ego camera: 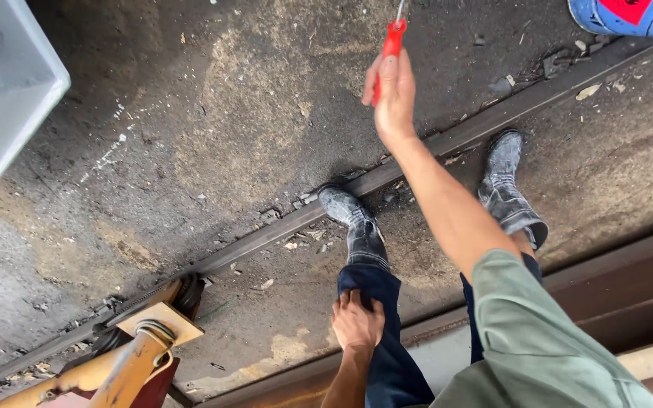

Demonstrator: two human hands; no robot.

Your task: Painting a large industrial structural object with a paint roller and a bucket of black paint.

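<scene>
Right hand [393, 94]: stretched out towards 12 o'clock, fingers wrapped closed around the red handle [391, 47] of a tool. A thin metal shank runs on from the handle and leaves the picture at the top edge, so the working end cannot be told.
Grip: the handle lies along the palm and points away from the body, a hold that suits reaching the tool forward at arm's length.
Left hand [357, 321]: at 6 o'clock, fingers closed and bunched on the dark blue trouser leg [376, 291] just above the boot, gripping the cloth; the bent posture suggests it braces or hitches the leg.
Boots: the left boot [353, 219] stands with its toe touching the steel rail [266, 230]; the right boot [504, 181] stands across the rail at about 2 o'clock. Both are grey with dust.
Rail: a dark flat strip running from 8 o'clock up to 2 o'clock across the rough concrete floor [190, 136], with chips and scraps of debris beside it.
Sleeve: a green sleeve [530, 332] covers the right upper arm at 5 o'clock.
At 7 o'clock: a yellow metal part [134, 355] with a dark wheel sits on the rail.
At 10 o'clock: the corner of a pale grey metal box [9, 83].
At 1 o'clock: a blue and red object [629, 15], cut off by the edge.
</scene>
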